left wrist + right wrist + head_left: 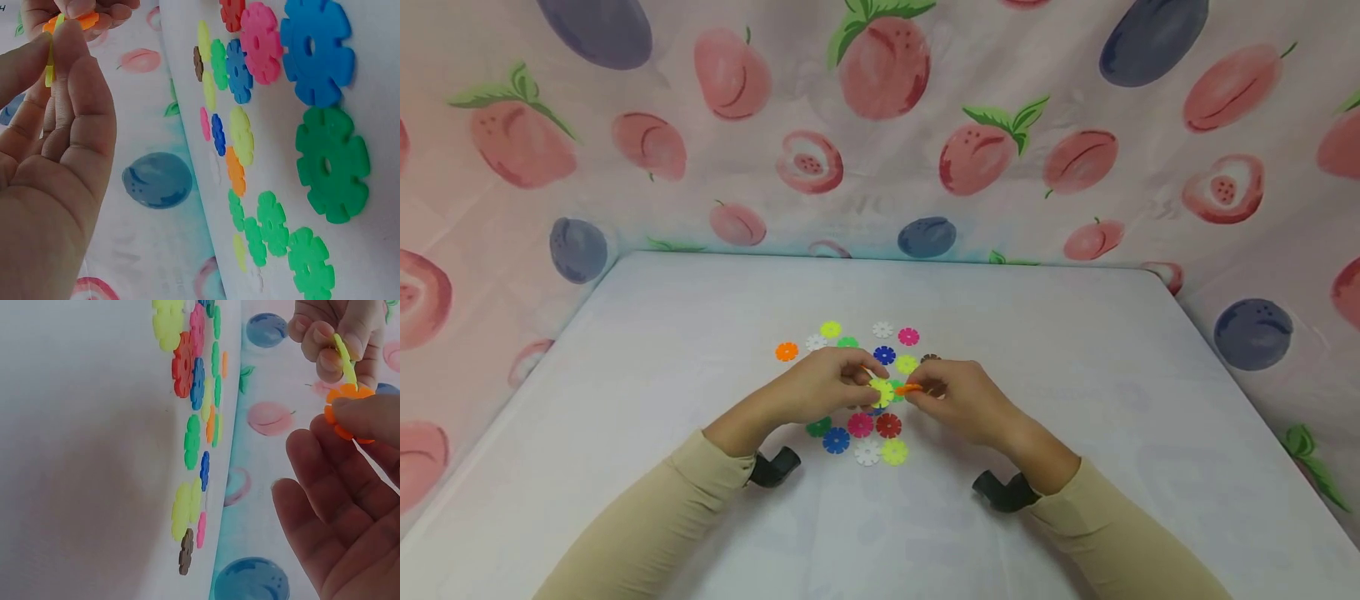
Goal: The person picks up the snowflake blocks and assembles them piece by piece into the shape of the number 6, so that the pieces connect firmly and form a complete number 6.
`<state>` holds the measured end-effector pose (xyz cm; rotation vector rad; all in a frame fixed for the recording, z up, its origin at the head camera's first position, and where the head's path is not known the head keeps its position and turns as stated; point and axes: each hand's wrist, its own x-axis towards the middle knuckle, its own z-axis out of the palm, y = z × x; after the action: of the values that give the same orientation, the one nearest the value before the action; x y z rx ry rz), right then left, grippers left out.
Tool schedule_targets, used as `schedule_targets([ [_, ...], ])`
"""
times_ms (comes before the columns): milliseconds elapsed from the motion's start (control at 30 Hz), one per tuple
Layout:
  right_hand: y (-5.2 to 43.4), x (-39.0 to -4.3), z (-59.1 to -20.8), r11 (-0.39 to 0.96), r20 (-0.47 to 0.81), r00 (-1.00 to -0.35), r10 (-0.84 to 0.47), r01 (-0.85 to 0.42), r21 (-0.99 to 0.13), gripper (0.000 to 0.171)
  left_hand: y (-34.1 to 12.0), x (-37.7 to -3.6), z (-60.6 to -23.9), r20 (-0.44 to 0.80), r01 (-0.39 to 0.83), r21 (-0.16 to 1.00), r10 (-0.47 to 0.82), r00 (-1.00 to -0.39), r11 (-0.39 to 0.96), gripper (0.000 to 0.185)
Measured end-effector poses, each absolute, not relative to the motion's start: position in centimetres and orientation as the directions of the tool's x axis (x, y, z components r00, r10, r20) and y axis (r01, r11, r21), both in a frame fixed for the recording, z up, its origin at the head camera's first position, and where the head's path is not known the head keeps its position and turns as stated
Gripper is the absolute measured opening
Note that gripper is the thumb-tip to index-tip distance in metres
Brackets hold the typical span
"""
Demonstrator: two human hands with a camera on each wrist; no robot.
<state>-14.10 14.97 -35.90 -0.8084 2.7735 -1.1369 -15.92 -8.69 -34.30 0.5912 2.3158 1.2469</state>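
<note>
In the head view my left hand (pixel 824 385) pinches a yellow notched plastic disc (pixel 882 392) between thumb and fingers. Facing it, my right hand (pixel 964 400) pinches an orange notched disc (pixel 910 388) by its edge. The two discs meet at their rims, roughly at right angles; in the right wrist view the yellow disc (pixel 347 362) stands edge-on against the orange disc (pixel 344 419). Both hands are held above the table, over scattered discs of the same kind. The left wrist view shows the yellow disc (pixel 50 72) edge-on between thumb and fingertips.
Several loose discs lie flat around the hands, among them a blue disc (pixel 836 440), a red disc (pixel 889 425), a white disc (pixel 867 452) and an orange disc (pixel 787 352). The white table (pixel 1075 333) ends at a fruit-patterned cloth (pixel 880 200) behind.
</note>
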Motion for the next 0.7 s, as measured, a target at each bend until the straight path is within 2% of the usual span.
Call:
schedule_targets([
  [467, 14.55, -13.86, -36.0, 0.592, 0.254, -0.834, -0.489, -0.531, -0.606, 0.012, -8.63, -15.68, -34.29, -0.16, 0.145, 0.871, 0.551, -0.819, 0.469, 0.026],
  [700, 14.41, -13.86, -36.24, 0.587, 0.343, -0.79, -0.507, -0.609, -0.534, 0.012, -8.67, -15.66, -34.48, -0.133, 0.154, 0.888, 0.561, -0.817, 0.433, 0.024],
])
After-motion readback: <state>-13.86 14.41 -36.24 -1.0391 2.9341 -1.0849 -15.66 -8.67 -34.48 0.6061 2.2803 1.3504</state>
